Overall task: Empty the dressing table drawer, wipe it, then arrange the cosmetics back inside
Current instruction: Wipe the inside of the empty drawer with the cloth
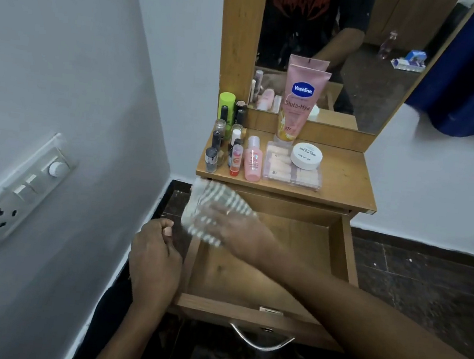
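1. Left hand [155, 262]: fingers curled, just beside the left wall of the open wooden drawer [243, 310]. We cannot tell whether it grips that wall or holds nothing. We judge it best used to brace the drawer so that wiping strokes do not push it in.
2. Grey-and-white checked cloth [211, 206]: blurred, at the drawer's left rear corner and partly over the left wall.
3. Right hand [238, 230]: reaches across the drawer and grasps the cloth. We take wiping as the step in hand. We would keep the cloth flat on the wood, work it into each corner, then draw strokes from the rear toward the front wall, lifting dust out instead of packing it into the joints.
4. Drawer interior: bare wood, nothing inside. The right half looks the natural next area.
5. Wooden surface [346, 178] above carries the cosmetics: small nail-polish bottles [218, 147], a pink bottle [252, 160], a clear plastic box [284, 170] with a white round jar [306, 156] on it, and a tall pink tube [299, 103]. They stand near the front edge, so we would keep the cloth low.
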